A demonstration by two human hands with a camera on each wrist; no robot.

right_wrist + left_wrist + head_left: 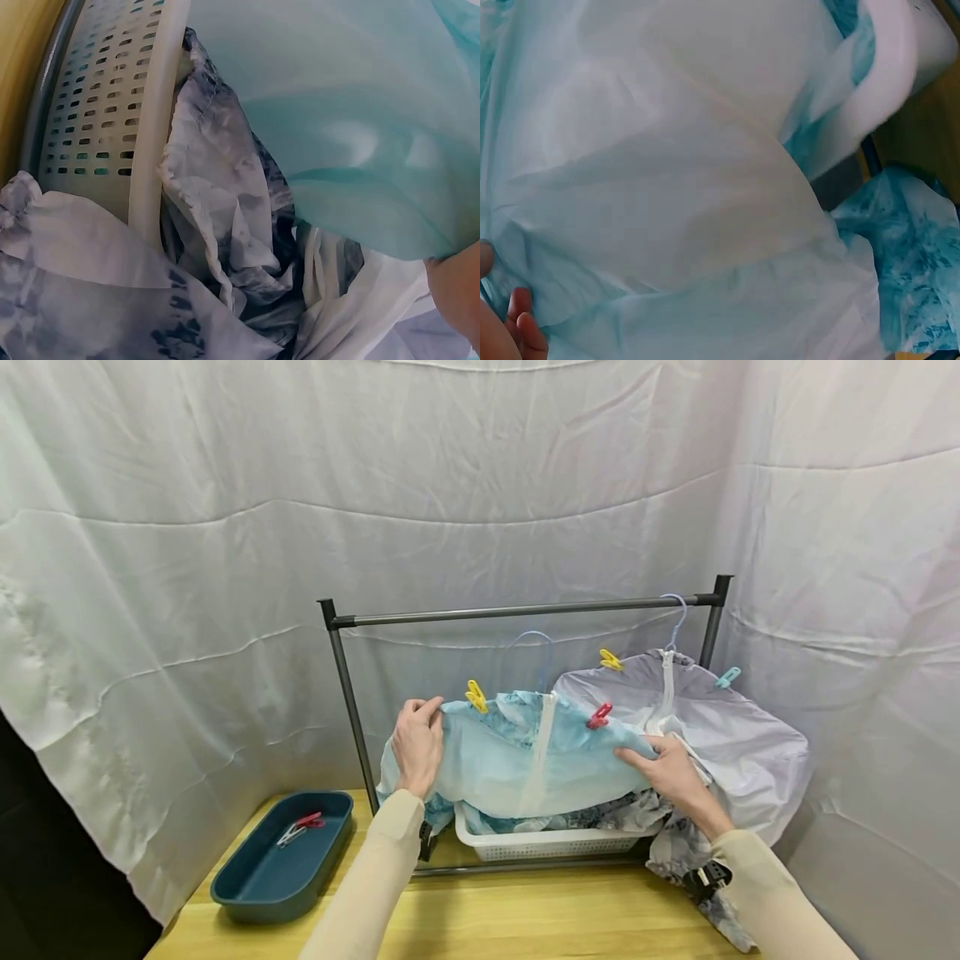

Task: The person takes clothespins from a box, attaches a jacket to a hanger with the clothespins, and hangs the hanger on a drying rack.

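The left hand (417, 745) gripped the left shoulder of the light blue zip-front garment (517, 760), and the right hand (670, 772) pinched its right edge. The garment hung above the white slatted plastic basket (547, 842), below the grey metal rail (517, 609), a yellow peg (476, 696) and a red peg (598, 717) clipped on its shoulders.

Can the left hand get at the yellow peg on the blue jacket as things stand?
Probably yes: the left hand grips the blue jacket just left of the yellow peg, with nothing between them.
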